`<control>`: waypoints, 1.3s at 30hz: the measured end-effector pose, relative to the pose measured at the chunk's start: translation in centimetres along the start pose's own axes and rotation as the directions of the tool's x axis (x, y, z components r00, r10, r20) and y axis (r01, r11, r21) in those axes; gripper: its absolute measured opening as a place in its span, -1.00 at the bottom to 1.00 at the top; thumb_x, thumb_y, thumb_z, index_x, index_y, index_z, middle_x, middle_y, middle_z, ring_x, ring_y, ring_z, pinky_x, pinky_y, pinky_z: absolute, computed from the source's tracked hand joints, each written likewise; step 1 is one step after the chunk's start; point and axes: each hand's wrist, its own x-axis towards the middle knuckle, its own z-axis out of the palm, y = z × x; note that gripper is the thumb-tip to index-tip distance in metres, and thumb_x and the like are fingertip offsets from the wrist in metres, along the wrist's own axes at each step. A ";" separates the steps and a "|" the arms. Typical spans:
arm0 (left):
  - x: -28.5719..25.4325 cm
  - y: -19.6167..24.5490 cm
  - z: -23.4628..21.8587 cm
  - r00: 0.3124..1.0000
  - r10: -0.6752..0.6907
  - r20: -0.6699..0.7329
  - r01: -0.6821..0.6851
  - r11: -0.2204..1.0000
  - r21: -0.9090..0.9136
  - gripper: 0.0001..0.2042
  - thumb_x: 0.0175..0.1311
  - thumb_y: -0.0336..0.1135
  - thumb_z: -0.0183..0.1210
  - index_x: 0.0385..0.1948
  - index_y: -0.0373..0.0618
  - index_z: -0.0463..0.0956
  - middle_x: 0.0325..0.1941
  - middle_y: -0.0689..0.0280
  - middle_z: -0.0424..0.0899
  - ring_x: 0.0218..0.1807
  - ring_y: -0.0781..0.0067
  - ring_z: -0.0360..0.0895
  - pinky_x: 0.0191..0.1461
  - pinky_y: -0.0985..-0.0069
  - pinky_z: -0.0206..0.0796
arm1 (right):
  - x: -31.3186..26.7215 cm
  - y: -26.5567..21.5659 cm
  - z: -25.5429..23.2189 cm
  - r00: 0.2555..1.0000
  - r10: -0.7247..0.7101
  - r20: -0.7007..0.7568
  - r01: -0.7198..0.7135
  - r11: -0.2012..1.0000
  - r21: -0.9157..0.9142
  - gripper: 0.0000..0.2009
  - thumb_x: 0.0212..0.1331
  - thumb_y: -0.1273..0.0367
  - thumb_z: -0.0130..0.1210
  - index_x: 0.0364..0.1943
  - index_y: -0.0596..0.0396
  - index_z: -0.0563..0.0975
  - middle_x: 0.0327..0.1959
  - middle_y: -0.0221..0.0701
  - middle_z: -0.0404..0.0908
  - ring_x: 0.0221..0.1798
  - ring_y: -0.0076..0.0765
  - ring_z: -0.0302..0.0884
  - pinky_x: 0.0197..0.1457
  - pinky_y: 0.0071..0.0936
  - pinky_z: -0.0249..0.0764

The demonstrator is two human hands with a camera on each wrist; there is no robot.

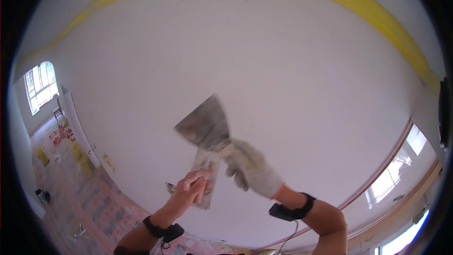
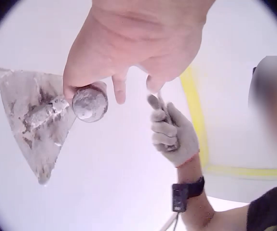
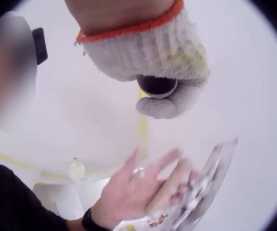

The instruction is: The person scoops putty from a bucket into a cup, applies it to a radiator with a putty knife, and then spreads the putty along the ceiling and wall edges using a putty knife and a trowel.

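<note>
My bare left hand [image 1: 188, 190] holds a plastering trowel by its rounded handle [image 2: 89, 105]. Dried plaster smears the trowel's flat blade [image 2: 30, 120], which stands out to one side of the hand in the left wrist view. In a pale knitted glove with an orange cuff, my right hand [image 1: 254, 167] grips a wide putty knife [image 1: 206, 122]. Its grey, stained metal blade points up and to the left, just above the trowel in the head view. The right wrist view shows gloved fingers [image 3: 160, 108] wrapped round the hollow handle end [image 3: 158, 86].
A broad white wall [image 1: 302, 85] fills the head view, bordered above by a yellow band [image 1: 368, 7]. At left, the stained floor [image 1: 101, 198] carries yellow bags [image 1: 81, 159] and debris below a window [image 1: 42, 87]. Bright panes [image 1: 389, 177] lie at right.
</note>
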 end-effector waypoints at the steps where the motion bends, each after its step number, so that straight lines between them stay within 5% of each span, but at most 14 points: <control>1: 0.3 0.3 1.5 0.998 0.051 0.029 -0.047 0.990 -0.135 -0.67 0.58 -0.18 0.04 0.19 -0.16 0.48 -0.14 0.34 0.56 0.00 0.53 0.56 0.09 0.62 0.39 | -0.4 1.2 0.8 0.999 -0.042 -0.023 0.039 0.991 -0.130 -0.54 0.49 0.19 -0.01 0.35 0.10 0.34 -0.35 -0.25 0.65 -0.51 -0.42 0.58 -0.43 -0.36 0.53; 3: 1.3 -0.5 3.6 0.996 0.090 -0.004 -0.089 0.970 -0.226 -0.72 0.58 -0.14 0.05 0.02 -0.16 0.50 -0.26 0.44 0.48 -0.17 0.66 0.45 -0.09 0.65 0.33 | -0.8 3.6 1.9 0.996 -0.079 -0.051 0.063 0.964 -0.259 -0.54 0.49 0.20 -0.02 0.36 0.10 0.34 -0.32 -0.19 0.68 -0.45 -0.34 0.64 -0.36 -0.27 0.58; 5: 1.4 -1.0 5.4 0.991 0.120 -0.053 -0.131 0.937 -0.324 -0.72 0.57 -0.10 0.05 -0.15 -0.16 0.52 -0.39 0.54 0.40 -0.35 0.78 0.34 -0.28 0.67 0.27 | -1.3 5.4 2.4 0.859 -0.501 -0.107 0.366 0.747 -0.555 -0.55 0.48 0.23 -0.05 0.37 0.09 0.36 -0.30 -0.09 0.68 -0.35 -0.21 0.68 -0.24 -0.11 0.59; 9: 1.3 0.1 7.5 0.979 0.118 -0.164 -0.160 0.948 -0.275 -0.73 0.57 -0.12 0.06 -0.26 -0.12 0.48 -0.41 0.51 0.44 -0.40 0.79 0.27 -0.38 0.66 0.12 | -3.2 3.9 1.8 0.933 -0.180 -0.311 0.118 0.971 -0.208 -0.56 0.48 0.24 -0.04 0.35 0.08 0.40 -0.27 -0.17 0.68 -0.34 -0.31 0.68 -0.26 -0.23 0.60; 11: 1.4 1.4 8.4 0.978 0.208 -0.028 -0.209 0.948 -0.239 -0.69 0.61 -0.17 -0.04 0.11 -0.22 0.50 -0.20 0.40 0.59 -0.32 0.72 0.39 -0.29 0.66 0.22 | -3.9 4.3 -0.6 0.984 0.127 -0.123 -0.079 0.937 0.341 -0.55 0.48 0.24 -0.01 0.36 0.12 0.41 -0.22 -0.25 0.66 -0.32 -0.40 0.67 -0.26 -0.40 0.61; 18: 2.4 5.2 14.1 0.950 0.228 0.213 -0.202 0.970 -0.139 -0.65 0.62 -0.15 -0.06 0.18 -0.23 0.45 -0.13 0.39 0.60 -0.29 0.73 0.43 -0.30 0.67 0.25 | -7.9 4.6 -5.6 0.971 0.015 -0.237 0.055 0.957 0.284 -0.56 0.46 0.29 0.01 0.34 0.17 0.42 -0.18 -0.32 0.64 -0.24 -0.50 0.64 -0.16 -0.52 0.62; 23: 4.2 5.3 19.3 0.900 0.214 0.380 -0.220 0.975 -0.027 -0.59 0.63 -0.12 -0.08 0.27 -0.25 0.38 0.06 0.31 0.64 0.07 0.57 0.53 0.15 0.51 0.39 | -11.0 6.8 -9.1 0.899 -0.086 -0.429 0.157 0.979 0.131 -0.58 0.44 0.37 0.01 0.32 0.25 0.40 -0.15 -0.28 0.64 -0.15 -0.47 0.62 -0.05 -0.50 0.59; 26: 4.6 7.1 20.8 0.875 0.158 0.457 -0.219 0.972 0.083 -0.58 0.63 -0.11 -0.09 0.29 -0.24 0.36 0.13 0.25 0.64 0.23 0.50 0.49 0.32 0.44 0.33 | -12.9 7.7 -11.1 0.838 -0.140 -0.527 0.313 0.915 0.254 -0.60 0.40 0.43 -0.01 0.28 0.29 0.39 -0.26 -0.31 0.64 -0.27 -0.47 0.62 -0.13 -0.47 0.59; 28: 5.2 9.2 20.8 0.900 0.174 0.400 -0.200 0.980 0.023 -0.55 0.62 -0.04 -0.08 0.21 -0.29 0.38 -0.04 0.20 0.70 -0.04 0.52 0.64 0.10 0.50 0.46 | -15.4 7.2 -13.2 0.818 -0.128 -0.561 0.322 0.910 0.261 -0.60 0.35 0.49 -0.02 0.26 0.27 0.39 -0.38 -0.37 0.61 -0.48 -0.54 0.50 -0.33 -0.55 0.49; 31: 7.7 13.2 17.8 0.936 0.347 0.053 -0.333 0.830 0.447 -0.68 0.60 -0.09 -0.06 0.10 -0.13 0.42 -0.46 0.38 0.53 -0.44 0.66 0.41 -0.31 0.54 0.36 | -19.1 8.1 -16.5 0.679 -0.083 -0.730 0.283 0.947 0.155 -0.61 0.32 0.49 -0.05 0.22 0.28 0.40 -0.48 -0.45 0.51 -0.63 -0.64 0.30 -0.54 -0.64 0.26; 33: 10.4 16.2 14.4 0.813 0.580 0.048 -0.435 0.550 0.713 -0.74 0.59 -0.18 -0.03 0.07 -0.16 0.40 -0.39 0.42 0.46 -0.40 0.70 0.32 -0.31 0.60 0.28 | -21.9 8.8 -18.3 0.635 -0.082 -0.768 0.234 0.968 0.089 -0.61 0.28 0.49 -0.08 0.19 0.29 0.42 -0.52 -0.48 0.45 -0.65 -0.66 0.25 -0.59 -0.65 0.19; 35: 12.9 19.2 11.4 0.638 0.769 0.030 -0.441 0.334 0.833 -0.75 0.54 -0.16 0.02 -0.10 -0.18 0.38 -0.50 0.24 0.47 -0.46 0.32 0.43 -0.30 0.35 0.33 | -24.3 9.2 -19.3 0.570 -0.082 -0.818 0.163 0.987 0.015 -0.61 0.25 0.49 -0.10 0.16 0.30 0.44 -0.56 -0.50 0.41 -0.66 -0.66 0.24 -0.61 -0.65 0.17; 38: 15.7 23.8 8.2 0.570 0.821 0.030 -0.427 0.265 0.865 -0.76 0.53 -0.15 0.02 -0.13 -0.16 0.39 -0.47 0.19 0.48 -0.44 0.20 0.42 -0.27 0.32 0.33 | -27.2 10.5 -20.1 0.499 -0.056 -0.865 0.095 0.995 -0.009 -0.61 0.23 0.50 -0.12 0.14 0.32 0.45 -0.57 -0.50 0.40 -0.69 -0.66 0.22 -0.62 -0.65 0.14; 39: 16.1 25.3 7.7 0.545 0.836 0.062 -0.435 0.219 0.873 -0.75 0.55 -0.13 0.01 -0.09 -0.14 0.41 -0.46 0.28 0.44 -0.41 0.36 0.37 -0.24 0.40 0.31 | -28.0 11.0 -20.0 0.416 -0.044 -0.908 0.060 0.998 -0.021 -0.68 0.26 0.46 -0.13 0.04 0.28 0.47 -0.68 -0.53 0.32 -0.72 -0.66 0.15 -0.62 -0.66 0.08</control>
